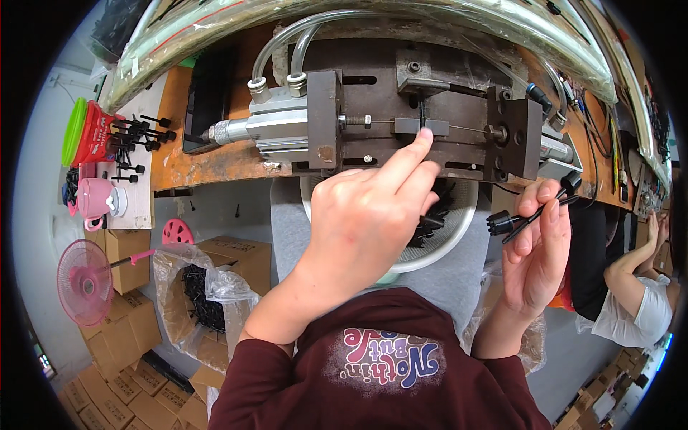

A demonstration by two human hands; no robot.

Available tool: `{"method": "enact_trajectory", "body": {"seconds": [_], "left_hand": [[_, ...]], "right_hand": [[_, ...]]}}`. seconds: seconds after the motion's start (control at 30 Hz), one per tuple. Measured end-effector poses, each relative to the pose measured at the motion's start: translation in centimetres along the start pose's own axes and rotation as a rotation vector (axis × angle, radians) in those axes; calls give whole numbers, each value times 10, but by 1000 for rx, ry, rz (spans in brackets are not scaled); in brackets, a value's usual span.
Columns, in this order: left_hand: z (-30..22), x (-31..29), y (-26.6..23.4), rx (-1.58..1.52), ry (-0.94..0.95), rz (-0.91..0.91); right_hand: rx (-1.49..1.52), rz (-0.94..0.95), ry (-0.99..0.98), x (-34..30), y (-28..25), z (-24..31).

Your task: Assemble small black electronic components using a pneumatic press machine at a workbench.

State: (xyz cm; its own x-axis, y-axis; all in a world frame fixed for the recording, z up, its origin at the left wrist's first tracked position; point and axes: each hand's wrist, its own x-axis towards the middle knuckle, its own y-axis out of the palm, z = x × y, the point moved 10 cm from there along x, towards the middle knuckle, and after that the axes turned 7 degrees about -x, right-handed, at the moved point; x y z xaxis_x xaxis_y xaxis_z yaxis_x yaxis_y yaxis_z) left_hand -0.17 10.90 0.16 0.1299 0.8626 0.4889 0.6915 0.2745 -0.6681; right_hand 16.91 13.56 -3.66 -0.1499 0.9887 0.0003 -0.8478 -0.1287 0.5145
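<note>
My left hand [380, 208] reaches over the dark metal fixture [459, 152], its index finger stretched out. That fingertip touches the lower end of a thin black rod [423, 107] at the small grey block [408, 127] in the middle. The other fingers are bent, and their undersides are hidden. To the right of the fixture, my right hand [537, 247] pinches several black plastic rods with toothed heads [499, 223] between thumb and fingers. Under my left hand, a white basket [466, 233] on my lap holds similar black parts.
Air cylinders [276, 129] with clear hoses flank the fixture on the wooden bench [215, 170]. Black parts [140, 132] lie by a red tub [93, 132] at left. A pink fan [84, 283], cartons [125, 330] and a bagged box of parts [204, 297] stand below. Another person [634, 301] sits at right.
</note>
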Motion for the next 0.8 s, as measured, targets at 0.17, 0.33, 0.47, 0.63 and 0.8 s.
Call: {"method": "enact_trajectory", "body": {"seconds": [0.17, 0.33, 0.47, 0.63, 0.8], "left_hand": [[-10, -10, -7, -697, -63, 29], [-6, -18, -17, -975, -130, 47], [-6, -18, -35, -576, -8, -82], [-3, -17, -13, -29, -11, -57], [-2, -11, 4, 205, 18, 5]], "right_hand": [[80, 151, 109, -5, 24, -17], [168, 89, 71, 3, 16, -13], [73, -58, -183, 12, -18, 17], [-178, -71, -295, -1, -7, 24], [-30, 111, -352, -7, 15, 32]]}}
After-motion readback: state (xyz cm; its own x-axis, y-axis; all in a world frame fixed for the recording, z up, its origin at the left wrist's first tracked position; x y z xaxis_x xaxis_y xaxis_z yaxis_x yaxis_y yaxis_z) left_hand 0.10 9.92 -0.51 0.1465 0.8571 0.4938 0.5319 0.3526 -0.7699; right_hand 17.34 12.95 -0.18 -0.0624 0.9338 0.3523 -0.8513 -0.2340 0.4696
